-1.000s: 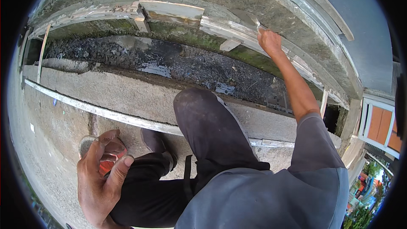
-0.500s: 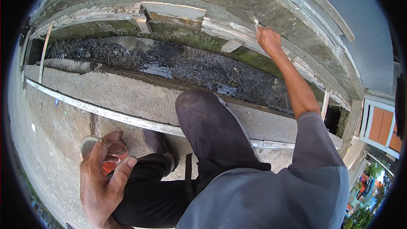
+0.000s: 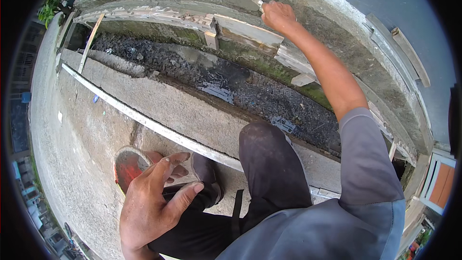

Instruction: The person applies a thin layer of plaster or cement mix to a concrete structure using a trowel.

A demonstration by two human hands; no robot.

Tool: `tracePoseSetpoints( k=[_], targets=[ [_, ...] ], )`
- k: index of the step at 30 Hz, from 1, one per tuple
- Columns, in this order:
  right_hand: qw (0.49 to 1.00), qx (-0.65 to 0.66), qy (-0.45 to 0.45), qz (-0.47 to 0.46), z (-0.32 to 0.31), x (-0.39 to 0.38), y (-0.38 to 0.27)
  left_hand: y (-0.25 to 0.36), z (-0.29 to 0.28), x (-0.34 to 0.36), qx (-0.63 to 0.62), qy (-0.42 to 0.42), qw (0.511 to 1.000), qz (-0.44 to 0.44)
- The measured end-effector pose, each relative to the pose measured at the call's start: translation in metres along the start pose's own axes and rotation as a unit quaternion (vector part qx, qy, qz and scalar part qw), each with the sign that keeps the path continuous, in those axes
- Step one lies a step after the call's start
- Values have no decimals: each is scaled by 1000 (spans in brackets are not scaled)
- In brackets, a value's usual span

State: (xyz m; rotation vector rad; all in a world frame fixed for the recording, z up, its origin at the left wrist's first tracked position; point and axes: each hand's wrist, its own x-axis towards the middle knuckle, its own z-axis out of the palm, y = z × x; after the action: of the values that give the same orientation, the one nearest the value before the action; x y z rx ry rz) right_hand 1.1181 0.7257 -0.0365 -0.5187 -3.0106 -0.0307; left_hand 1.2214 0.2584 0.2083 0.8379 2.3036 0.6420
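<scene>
Single view, worn on the head: left one of a side-by-side fisheye pair, upright, unmirrored. Looks steeply down and forward from above the person's own shirt [image 3: 313,236], which fills the lower edge right of centre at close range. Line of sight passes over the raised knee [image 3: 265,140] to the ditch [image 3: 231,81], lying aslant from upper left to lower right. Left hand [image 3: 153,204] near the lens, large, lower left; right hand [image 3: 279,17] farther out, smaller, near the top. Coverage very wide: green plant [image 3: 51,7] at the upper left rim, white-framed panel [image 3: 439,182] at the right; dark corners round the circle
</scene>
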Motion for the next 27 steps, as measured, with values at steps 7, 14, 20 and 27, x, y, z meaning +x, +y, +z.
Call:
tracePoseSetpoints(
  k=[7,14,20,27],
  targets=[
    [997,23,-67,0,23,40,-40,1,-7,-6,15,-10,1000,3],
    [995,-35,-90,6,-2,24,-10,4,-11,0,15,-22,999,34],
    [996,-18,-72,50,-17,39,-12,7,-2,13,23,-41,998,41],
    [967,60,-243,-51,33,105,41,13,-3,1,-3,-23,1000,16]
  ],
)
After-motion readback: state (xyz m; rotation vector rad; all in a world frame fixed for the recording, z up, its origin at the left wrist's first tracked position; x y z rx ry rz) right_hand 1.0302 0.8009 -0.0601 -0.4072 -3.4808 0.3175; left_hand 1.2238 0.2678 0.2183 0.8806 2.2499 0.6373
